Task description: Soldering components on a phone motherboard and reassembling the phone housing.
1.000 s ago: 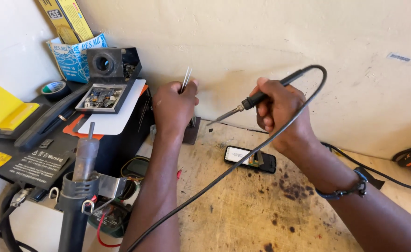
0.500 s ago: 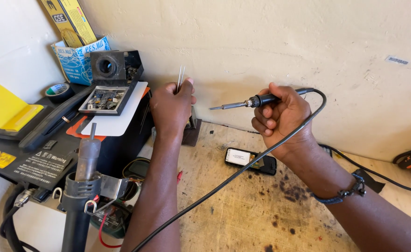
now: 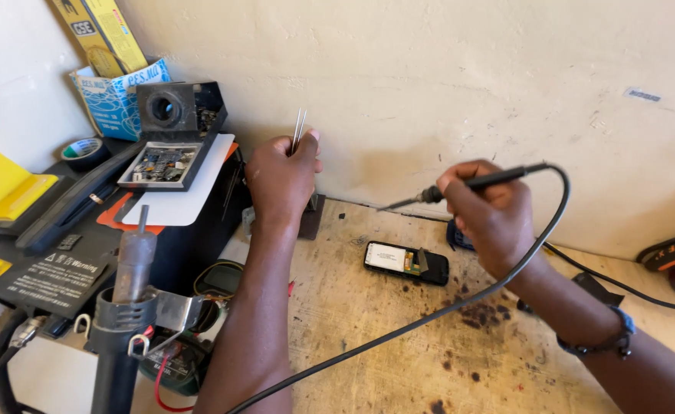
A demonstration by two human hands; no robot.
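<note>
Hot-air handpiece (image 3: 126,307) parked in its holder at far left, opened circuit board (image 3: 161,163) on the black station behind it; left hand (image 3: 280,180) clenched around tweezers (image 3: 300,129), tips pointing up by the wall; opened phone (image 3: 406,262) lies flat on the bench between the hands, untouched. Right hand (image 3: 491,218) grips the soldering iron (image 3: 460,186), tip raised and aimed left. Judged step: tools poised between joints; next likely needs both tips lowered onto the phone's board, steadily.

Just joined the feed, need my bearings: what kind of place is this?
Most likely a small electronics repair bench: the right hand holds a soldering iron, an opened phone lies on the scorched worktop, and a hot-air tool stands at the left.
</note>
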